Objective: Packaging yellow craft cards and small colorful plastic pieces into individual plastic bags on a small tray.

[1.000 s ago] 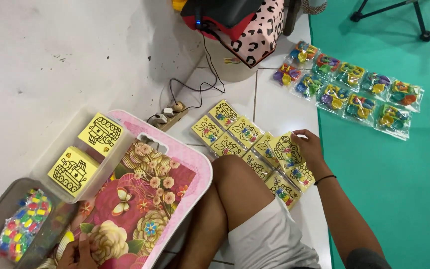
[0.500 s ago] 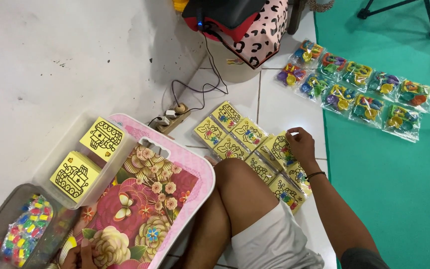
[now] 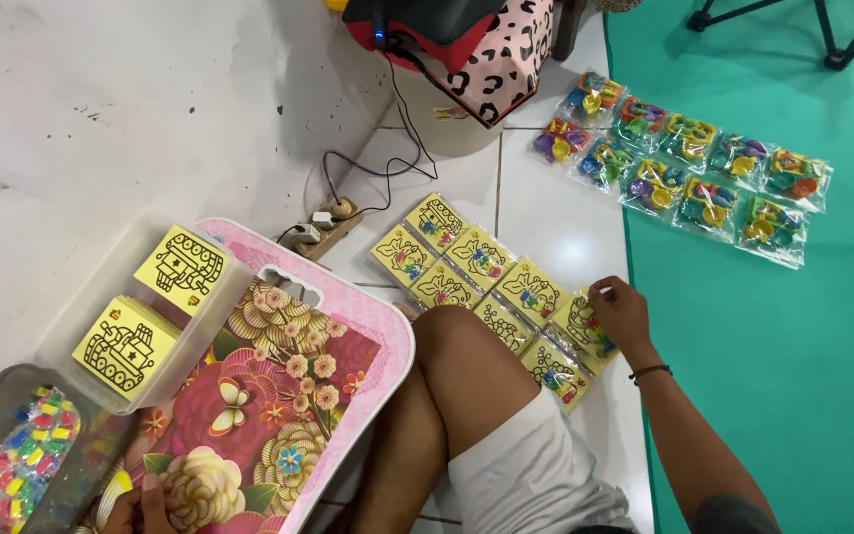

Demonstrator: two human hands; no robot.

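My right hand (image 3: 623, 311) lies on a yellow picture packet (image 3: 581, 336) at the right end of two rows of similar yellow packets (image 3: 476, 262) on the white floor tiles, its fingertips pinching the packet's top edge. My bent knee (image 3: 462, 346) is just left of it. Only part of my left hand (image 3: 145, 504) shows at the bottom edge, with its fingers resting on the near rim of a pink floral folding table (image 3: 289, 396). How it grips is cut off by the frame.
A clear box (image 3: 71, 336) with yellow picture cards stands left of the table, beside a tray of coloured beads (image 3: 12, 470). Bags of coloured toys (image 3: 684, 163) lie on the green mat. A power strip (image 3: 323, 222) and a leopard-print bag (image 3: 511, 49) lie farther back.
My right hand has lowered the yellow packet onto the floor at the end of the rows and now rests on it. The view has shifted slightly.
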